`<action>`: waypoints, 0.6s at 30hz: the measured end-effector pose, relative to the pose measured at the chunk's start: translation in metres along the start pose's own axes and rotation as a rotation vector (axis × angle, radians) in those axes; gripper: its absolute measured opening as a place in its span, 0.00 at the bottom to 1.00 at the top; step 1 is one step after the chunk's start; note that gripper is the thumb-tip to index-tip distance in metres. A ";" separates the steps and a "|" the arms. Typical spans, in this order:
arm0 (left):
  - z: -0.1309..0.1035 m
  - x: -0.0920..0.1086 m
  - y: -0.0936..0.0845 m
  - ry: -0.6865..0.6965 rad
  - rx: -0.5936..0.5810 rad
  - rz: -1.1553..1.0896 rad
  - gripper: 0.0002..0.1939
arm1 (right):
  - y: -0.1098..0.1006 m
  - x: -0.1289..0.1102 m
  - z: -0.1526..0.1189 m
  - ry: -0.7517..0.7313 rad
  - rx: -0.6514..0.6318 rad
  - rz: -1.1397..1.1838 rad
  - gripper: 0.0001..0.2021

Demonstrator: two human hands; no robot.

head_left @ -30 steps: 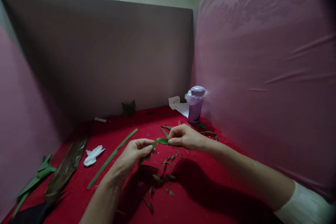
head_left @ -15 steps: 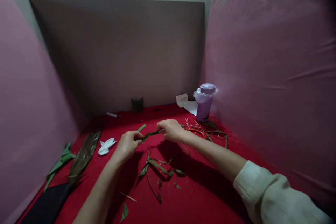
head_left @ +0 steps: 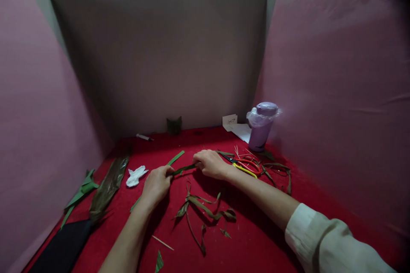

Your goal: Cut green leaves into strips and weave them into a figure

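Note:
A dark green leaf strip (head_left: 185,169) is stretched low over the red cloth between my two hands. My left hand (head_left: 156,186) pinches its left end, and my right hand (head_left: 210,164) pinches the other end, with those fingertips partly hidden. A second, lighter green leaf strip (head_left: 176,158) passes beneath my left hand and shows again beside the wrist. Nearer to me lies a tangle of withered brownish-green leaf strips (head_left: 205,209). Scissors (head_left: 248,167) with red and yellow handles rest just beyond my right forearm.
A purple tumbler (head_left: 261,132) with plastic wrap stands at back right, beside white paper cards (head_left: 229,122). Toothpicks (head_left: 240,152) and dry leaf strips (head_left: 278,169) lie nearby. On the left are crumpled tissue (head_left: 136,176), a brown leaf (head_left: 110,185), folded green leaf (head_left: 83,188) and syringe (head_left: 143,137).
The view has shifted slightly, so things appear farther right. Both hands keep the leaf strip and have come down closer to the cloth. More of the scissors shows past my right forearm.

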State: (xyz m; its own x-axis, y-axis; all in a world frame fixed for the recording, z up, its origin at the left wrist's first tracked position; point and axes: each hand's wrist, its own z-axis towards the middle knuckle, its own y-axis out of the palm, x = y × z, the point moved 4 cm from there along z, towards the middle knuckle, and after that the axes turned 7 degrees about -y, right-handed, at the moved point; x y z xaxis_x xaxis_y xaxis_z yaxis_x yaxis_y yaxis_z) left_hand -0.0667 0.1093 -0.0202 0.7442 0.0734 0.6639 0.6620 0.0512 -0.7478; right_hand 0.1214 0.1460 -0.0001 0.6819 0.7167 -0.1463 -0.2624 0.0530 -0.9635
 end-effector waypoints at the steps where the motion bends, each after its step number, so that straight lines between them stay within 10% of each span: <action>1: 0.000 0.001 0.000 0.001 0.004 0.058 0.15 | 0.001 -0.001 0.000 -0.001 0.018 -0.011 0.08; 18: -0.007 0.012 0.002 0.067 0.046 0.532 0.13 | 0.013 0.005 -0.010 -0.060 0.042 -0.019 0.07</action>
State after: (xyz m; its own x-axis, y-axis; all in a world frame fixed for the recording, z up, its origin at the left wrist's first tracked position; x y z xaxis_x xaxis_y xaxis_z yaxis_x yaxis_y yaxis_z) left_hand -0.0564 0.1029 -0.0137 0.9808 0.0374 0.1913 0.1886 0.0675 -0.9797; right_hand 0.1278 0.1434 -0.0151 0.6450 0.7557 -0.1131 -0.2790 0.0952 -0.9555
